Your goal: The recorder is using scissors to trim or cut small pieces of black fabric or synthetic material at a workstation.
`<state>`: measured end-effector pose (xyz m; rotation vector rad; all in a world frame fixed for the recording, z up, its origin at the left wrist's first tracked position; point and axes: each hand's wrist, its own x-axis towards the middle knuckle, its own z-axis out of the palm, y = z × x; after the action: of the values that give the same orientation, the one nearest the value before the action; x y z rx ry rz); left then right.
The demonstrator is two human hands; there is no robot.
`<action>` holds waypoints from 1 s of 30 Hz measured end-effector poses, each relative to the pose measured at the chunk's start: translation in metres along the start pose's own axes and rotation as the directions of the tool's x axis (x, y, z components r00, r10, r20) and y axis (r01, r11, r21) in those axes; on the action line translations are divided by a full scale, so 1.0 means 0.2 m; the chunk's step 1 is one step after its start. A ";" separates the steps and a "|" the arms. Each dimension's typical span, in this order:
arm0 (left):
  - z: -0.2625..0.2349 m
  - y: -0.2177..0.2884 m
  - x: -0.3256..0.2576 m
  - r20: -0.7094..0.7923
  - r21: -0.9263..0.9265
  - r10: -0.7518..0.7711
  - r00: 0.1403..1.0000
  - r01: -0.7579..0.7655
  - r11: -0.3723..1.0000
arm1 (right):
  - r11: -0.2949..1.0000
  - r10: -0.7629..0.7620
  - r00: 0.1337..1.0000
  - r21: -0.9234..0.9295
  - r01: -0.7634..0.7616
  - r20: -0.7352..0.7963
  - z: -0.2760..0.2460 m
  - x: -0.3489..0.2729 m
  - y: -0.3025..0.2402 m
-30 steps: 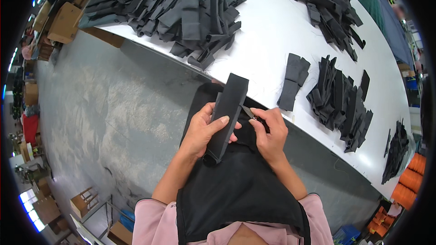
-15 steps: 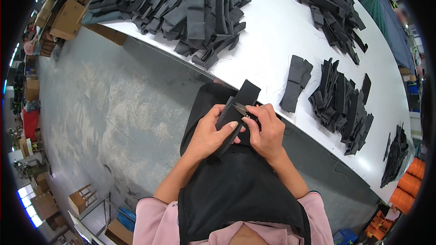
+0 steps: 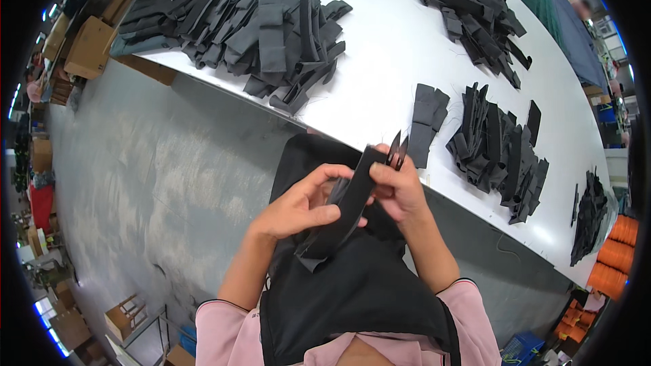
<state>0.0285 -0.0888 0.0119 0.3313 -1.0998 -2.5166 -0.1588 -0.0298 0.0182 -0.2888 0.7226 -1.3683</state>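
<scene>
Left hand point(image 3: 291, 210) half-curled, gripping black fabric strip point(image 3: 354, 203); right hand point(image 3: 401, 193) pinches strip's upper end, also holds snips point(image 3: 398, 150), blades pointing away. Strip above black apron point(image 3: 352, 308), near white table point(image 3: 380, 47).

Snips point(image 3: 393, 150) now tips-up beside the black strip point(image 3: 357, 193) (right fingers point(image 3: 388, 175) on its end)

Place: we take this for a textile workshop.
Table point(image 3: 380, 47): broad, white, where we see dark fabric strips point(image 3: 272, 37) heaped in batches.
Floor point(image 3: 169, 183): we find it grey and scuffed.
Cardboard boxes point(image 3: 88, 46): brown, along the room's left side.
</scene>
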 end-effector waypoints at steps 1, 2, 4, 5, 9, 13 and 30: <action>-0.01 0.01 0.03 0.028 -0.014 0.007 1.000 -0.007 1.000 | 1.000 -0.007 1.000 -0.021 0.007 0.029 -0.03 0.00 0.03; 0.01 0.01 0.05 0.035 -0.011 0.007 0.999 -0.007 1.000 | 0.999 -0.002 0.995 0.039 -0.002 0.103 -0.01 0.00 0.02; 0.03 -0.02 0.10 -0.083 -0.186 -0.075 0.994 0.059 0.981 | 0.982 -0.119 0.981 -0.160 0.095 -0.150 0.01 0.02 0.03; 0.04 -0.05 0.10 -0.160 -0.179 -0.098 0.982 0.069 0.981 | 0.910 -0.179 0.959 -0.409 0.076 -0.220 -0.03 0.02 0.04; 0.03 -0.12 0.11 -0.337 -0.004 -0.011 0.941 0.010 1.000 | 0.568 -0.524 0.844 -0.785 0.247 -0.114 -0.01 -0.05 0.06; 0.02 -0.07 0.12 -0.318 0.024 -0.057 0.946 0.068 0.997 | 0.673 -0.480 0.872 -0.678 0.294 -0.098 -0.07 -0.04 0.03; 0.04 -0.05 0.10 -0.312 0.862 0.333 0.890 0.119 0.492 | 0.595 -0.396 0.911 -0.789 0.154 -0.120 -0.08 -0.04 -0.06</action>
<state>0.0056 -0.0857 0.0082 1.0062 -2.0166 -1.3978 -0.1781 -0.0208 0.0158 -0.9388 1.5683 -1.3356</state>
